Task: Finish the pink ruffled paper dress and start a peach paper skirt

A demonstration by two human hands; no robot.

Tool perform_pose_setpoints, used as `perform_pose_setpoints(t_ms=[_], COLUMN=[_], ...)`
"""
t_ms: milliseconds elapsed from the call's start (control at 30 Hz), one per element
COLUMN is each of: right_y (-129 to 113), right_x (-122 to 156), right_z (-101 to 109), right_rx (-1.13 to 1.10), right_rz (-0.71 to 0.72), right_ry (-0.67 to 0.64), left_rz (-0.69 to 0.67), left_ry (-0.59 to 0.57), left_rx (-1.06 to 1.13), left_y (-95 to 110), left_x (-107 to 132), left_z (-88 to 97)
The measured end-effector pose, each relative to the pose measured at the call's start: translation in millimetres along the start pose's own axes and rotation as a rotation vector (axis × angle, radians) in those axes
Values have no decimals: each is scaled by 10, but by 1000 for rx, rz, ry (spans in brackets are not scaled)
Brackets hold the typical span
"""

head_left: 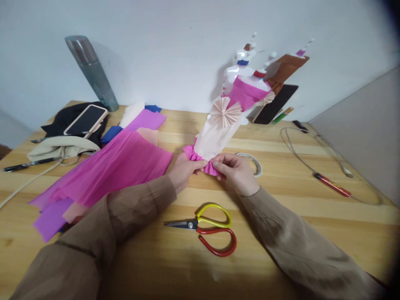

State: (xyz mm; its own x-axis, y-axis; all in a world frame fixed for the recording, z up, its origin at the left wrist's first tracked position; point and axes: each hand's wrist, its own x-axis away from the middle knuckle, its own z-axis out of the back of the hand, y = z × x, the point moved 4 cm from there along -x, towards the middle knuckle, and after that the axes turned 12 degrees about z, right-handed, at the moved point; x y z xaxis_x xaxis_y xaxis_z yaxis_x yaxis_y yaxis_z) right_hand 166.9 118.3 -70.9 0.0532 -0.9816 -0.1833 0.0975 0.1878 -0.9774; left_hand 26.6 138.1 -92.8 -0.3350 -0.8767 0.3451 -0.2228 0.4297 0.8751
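Note:
A small mannequin in a paper dress leans away from me, with a pink top, a pale skirt and a pleated fan rosette at the waist. Gathered pink crepe paper ruffle runs round the skirt's lower edge. My left hand is closed on the ruffle's left part, its thumb pressing on top. From the other side, my right hand pinches the ruffle between thumb and fingers. Below the hands lie scissors with one yellow and one red handle. Partly behind my right hand is a white tape roll.
Sheets of pink and purple crepe paper spread on the left, beside a phone, a cream pouch and a bottle. Other dressed mannequins stand near the wall. At right lie a cable and a red tool.

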Motion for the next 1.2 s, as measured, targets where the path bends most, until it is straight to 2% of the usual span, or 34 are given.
perform_pose_setpoints(t_ms=[367,500,667,1200], right_y=[-11,-17,-32,5], right_x=[21,13,17,61], right_z=[-55,-49,-69,-85], right_rx=[-84,-76,-54,-152], right_rz=[-107,-81,-29,-100], right_ry=[21,54,53,40], left_rz=[-9,16,25,-22], left_ry=[35,-6,7,9], left_rx=[6,25,42,48], left_y=[13,18,21,32], left_x=[16,26,31,38], left_z=[-1,-16,-30,-41])
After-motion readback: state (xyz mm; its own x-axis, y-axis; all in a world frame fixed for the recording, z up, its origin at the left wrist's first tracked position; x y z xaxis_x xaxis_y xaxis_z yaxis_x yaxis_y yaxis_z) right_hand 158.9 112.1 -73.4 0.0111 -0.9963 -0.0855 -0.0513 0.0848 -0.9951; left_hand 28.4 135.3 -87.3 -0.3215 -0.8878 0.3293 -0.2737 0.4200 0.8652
